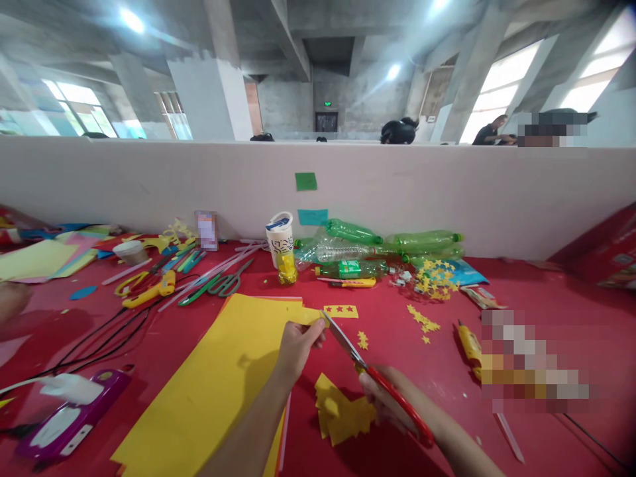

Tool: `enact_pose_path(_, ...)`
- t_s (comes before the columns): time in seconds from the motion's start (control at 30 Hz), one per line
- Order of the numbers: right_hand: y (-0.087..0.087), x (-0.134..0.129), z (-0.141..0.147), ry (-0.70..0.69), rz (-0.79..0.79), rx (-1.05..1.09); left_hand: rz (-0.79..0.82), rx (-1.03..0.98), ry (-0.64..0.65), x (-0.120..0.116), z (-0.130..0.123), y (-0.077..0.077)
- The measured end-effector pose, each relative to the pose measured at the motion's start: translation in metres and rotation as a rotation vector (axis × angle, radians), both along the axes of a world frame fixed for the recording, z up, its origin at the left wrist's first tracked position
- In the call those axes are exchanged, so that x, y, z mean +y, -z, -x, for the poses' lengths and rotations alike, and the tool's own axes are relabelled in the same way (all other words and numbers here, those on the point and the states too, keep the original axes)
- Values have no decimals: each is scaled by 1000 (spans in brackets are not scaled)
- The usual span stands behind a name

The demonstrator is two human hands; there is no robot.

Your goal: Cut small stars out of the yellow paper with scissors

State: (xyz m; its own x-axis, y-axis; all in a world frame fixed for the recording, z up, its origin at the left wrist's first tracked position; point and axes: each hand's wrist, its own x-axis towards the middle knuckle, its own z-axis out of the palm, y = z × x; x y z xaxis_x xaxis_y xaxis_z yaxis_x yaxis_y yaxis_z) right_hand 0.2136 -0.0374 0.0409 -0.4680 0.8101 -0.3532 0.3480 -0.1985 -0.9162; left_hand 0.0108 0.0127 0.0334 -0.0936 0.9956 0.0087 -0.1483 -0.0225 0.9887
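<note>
My left hand (299,344) pinches a small piece of yellow paper (314,314) above the edge of a stack of large yellow sheets (213,371). In my right hand (385,391) are red-handled scissors (397,401), their blades pointing up and left with the tips at that paper piece. A yellow strip with star-shaped holes (340,311) lies just beyond the tips. Small yellow paper stars (362,340) rest right of the blades, and more stars (423,320) are farther right. Yellow paper scraps (342,411) lie beneath my right hand.
Plastic bottles (352,250) and a paper cup (281,238) stand or lie along the white partition (149,185). At left are grey-handled scissors (226,283), a yellow glue gun (154,291) and a purple power strip (74,417) with cables. Another person's hand (12,305) shows at the left edge.
</note>
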Motion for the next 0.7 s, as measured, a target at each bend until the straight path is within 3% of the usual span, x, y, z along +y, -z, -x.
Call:
enact_pose_path(0.27,7,1,-2,11,5,27,8,5,-1,-1,-1,-2)
enact_pose_path(0.7,-2,1,0,19,-15,-22,-36,-13,38,0,4,0)
